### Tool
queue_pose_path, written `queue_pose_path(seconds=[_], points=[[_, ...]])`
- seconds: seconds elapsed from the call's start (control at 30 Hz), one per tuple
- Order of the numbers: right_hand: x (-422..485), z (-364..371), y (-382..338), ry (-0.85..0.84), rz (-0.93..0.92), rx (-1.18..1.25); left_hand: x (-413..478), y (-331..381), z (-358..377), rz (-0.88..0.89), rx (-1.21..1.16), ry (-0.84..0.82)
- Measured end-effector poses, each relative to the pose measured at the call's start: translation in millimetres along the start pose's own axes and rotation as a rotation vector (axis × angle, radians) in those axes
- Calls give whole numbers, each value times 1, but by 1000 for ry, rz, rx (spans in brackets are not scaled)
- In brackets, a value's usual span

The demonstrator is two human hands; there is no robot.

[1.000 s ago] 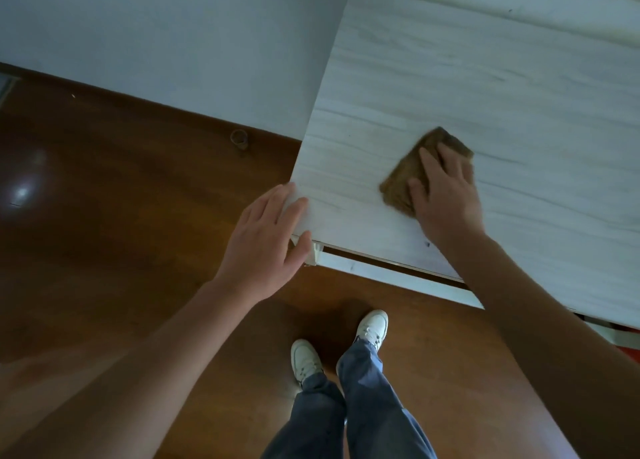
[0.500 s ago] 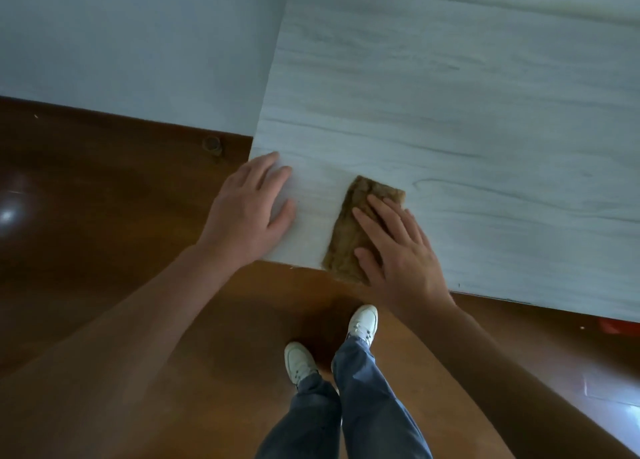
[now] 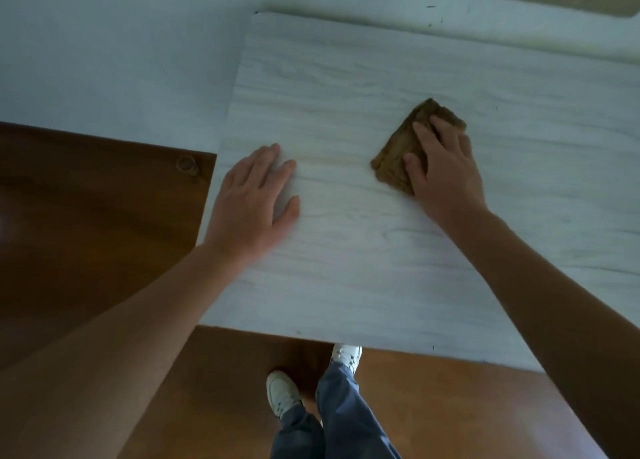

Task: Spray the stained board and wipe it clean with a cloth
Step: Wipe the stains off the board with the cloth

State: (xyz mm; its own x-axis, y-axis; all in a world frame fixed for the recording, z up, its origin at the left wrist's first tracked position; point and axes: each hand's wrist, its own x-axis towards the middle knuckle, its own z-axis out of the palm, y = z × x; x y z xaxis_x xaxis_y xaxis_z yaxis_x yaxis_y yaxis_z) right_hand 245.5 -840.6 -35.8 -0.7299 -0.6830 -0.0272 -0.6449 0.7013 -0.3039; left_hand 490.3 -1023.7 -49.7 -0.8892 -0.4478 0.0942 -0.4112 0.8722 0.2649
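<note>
Fingers (image 3: 427,140) straight, my right hand (image 3: 446,178) presses the folded brown cloth (image 3: 394,160); my left hand (image 3: 256,199) lies flat at the left edge of the pale wood-grain board (image 3: 346,275) (bare surface between them).

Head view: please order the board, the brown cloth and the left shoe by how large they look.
1. Board.
2. Brown cloth, partly under the right hand.
3. Left shoe, though it is farther away.

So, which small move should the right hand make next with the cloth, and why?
Probably slide the cloth a little to the left. The right hand presses it flat on the board, and a faint yellowish streak shows between the cloth and the left hand, which rests flat near the board's edge. That patch looks not yet wiped.
</note>
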Motion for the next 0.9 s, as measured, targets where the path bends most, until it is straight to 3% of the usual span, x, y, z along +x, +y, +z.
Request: queue_pose_path(seconds=[0.33,0.63,0.77,0.9], points=[[143,19,-63,-18,4,10,2,-1,0,-11,-8,-21],[171,58,-181,-97,-297,-11,3,-4,2,-22,10,-34],[168,51,-161,-102,-429,-7,2,-5,3,-20,14,-35],[183,32,-104,-75,-333,-21,2,-4,2,-30,16,-33]])
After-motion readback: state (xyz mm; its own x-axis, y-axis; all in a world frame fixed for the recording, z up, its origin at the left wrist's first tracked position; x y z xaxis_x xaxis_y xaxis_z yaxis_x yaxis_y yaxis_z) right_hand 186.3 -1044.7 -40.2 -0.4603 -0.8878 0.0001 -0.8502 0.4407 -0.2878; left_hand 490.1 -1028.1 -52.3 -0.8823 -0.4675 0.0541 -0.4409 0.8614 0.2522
